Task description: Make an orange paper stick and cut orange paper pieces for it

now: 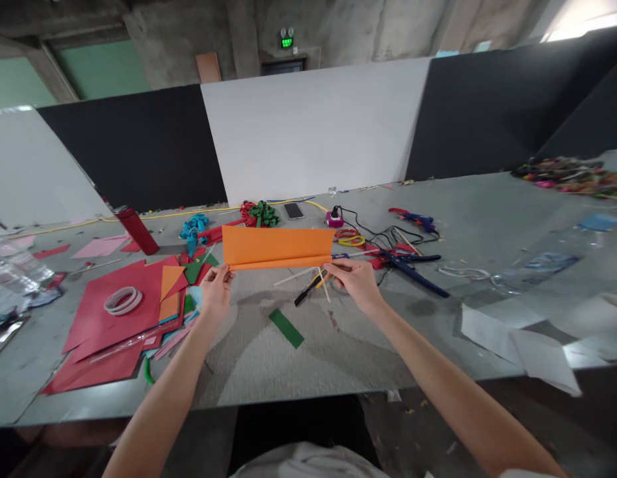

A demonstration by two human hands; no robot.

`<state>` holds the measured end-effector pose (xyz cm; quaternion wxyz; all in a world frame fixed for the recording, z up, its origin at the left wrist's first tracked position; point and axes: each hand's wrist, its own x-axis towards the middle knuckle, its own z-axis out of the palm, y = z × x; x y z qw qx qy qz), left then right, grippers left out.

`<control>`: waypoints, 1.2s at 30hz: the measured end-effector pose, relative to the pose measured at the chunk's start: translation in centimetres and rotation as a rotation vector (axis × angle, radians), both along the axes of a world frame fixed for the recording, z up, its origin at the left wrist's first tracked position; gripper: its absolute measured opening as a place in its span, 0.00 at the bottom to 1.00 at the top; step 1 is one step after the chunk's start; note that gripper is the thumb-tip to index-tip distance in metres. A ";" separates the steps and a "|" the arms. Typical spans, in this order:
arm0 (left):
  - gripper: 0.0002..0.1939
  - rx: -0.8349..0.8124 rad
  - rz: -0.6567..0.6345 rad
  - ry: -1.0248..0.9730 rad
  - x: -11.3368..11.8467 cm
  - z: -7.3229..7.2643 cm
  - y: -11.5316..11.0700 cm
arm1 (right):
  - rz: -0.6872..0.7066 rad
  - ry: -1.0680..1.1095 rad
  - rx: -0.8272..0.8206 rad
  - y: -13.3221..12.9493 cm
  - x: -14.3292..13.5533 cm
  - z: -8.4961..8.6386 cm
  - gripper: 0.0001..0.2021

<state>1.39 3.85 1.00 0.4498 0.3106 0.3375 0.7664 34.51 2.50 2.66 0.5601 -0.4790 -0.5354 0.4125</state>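
An orange paper sheet (278,245) is stretched level above the table, with a narrow fold along its lower edge. My left hand (217,287) pinches its lower left corner. At the lower right corner, my right hand (355,279) grips the paper between thumb and fingers. Below the sheet, a small green paper strip (286,328) lies on the grey table (248,368). A black-handled tool (307,292) and thin pale sticks lie just beneath the orange paper, partly hidden by it.
Red sheets (103,332) with white tape rolls (123,301) lie left, near a red bottle (137,229). Blue-handled pliers (418,272), cables and a phone (293,211) are beyond my hands. White paper (517,345) and a plastic bottle (537,265) lie right.
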 end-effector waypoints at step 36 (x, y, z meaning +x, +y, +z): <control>0.17 0.051 0.029 0.207 0.1 -0.2 -0.1 | 0.141 0.212 -0.227 1.9 1.0 -1.9 0.11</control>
